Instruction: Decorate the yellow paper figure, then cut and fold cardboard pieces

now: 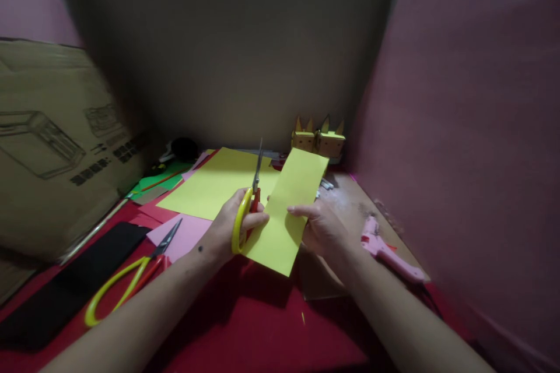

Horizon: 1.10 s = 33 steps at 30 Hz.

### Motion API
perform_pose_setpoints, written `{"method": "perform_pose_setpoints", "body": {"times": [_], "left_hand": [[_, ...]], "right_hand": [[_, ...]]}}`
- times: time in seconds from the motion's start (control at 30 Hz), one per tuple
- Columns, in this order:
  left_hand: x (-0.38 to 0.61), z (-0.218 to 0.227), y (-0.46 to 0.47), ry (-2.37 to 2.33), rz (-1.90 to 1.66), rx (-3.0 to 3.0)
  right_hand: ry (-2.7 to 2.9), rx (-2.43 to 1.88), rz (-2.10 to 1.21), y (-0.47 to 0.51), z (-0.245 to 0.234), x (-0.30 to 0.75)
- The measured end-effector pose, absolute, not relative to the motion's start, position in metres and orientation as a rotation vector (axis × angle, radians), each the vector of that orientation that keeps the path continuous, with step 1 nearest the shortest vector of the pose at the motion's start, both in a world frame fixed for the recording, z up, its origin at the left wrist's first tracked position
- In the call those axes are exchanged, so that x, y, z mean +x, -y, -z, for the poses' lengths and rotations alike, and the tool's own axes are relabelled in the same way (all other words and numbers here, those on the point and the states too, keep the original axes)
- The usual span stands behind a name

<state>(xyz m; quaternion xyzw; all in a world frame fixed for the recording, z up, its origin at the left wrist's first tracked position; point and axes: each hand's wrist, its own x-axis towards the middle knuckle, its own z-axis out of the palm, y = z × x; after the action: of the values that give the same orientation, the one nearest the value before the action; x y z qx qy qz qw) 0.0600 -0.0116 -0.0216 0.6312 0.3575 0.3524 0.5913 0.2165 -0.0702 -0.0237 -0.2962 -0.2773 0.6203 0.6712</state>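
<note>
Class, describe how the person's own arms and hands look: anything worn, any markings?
Both forearms are bare, without visible sleeves. The left hand and right hand wear no gloves, and no watch or ring shows. A small, dark, round spot marks the left wrist.

Craft corner — yellow paper (293, 186), pink glue gun (387, 254).

A flat, rectangular yellow paper strip (284, 195) slants rightward beside upward-pointing scissors (242, 210) with yellow-and-red handles.
</note>
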Motion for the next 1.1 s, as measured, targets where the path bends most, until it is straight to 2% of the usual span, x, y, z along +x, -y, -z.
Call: {"method": "perform_pose_setpoints", "body": {"times": [0.83, 1.1], "left_hand": [[0.062, 0.017, 0.015, -0.813, -0.960, 1.405], [0.065, 0.036, 0.001, -0.608, -0.988, 1.148]], "right_hand": [[0.401, -0.622, -1.471, 0.073, 0.017, 0.217], [0.446, -0.518, -1.226, 0.072, 0.012, 0.212]]}}
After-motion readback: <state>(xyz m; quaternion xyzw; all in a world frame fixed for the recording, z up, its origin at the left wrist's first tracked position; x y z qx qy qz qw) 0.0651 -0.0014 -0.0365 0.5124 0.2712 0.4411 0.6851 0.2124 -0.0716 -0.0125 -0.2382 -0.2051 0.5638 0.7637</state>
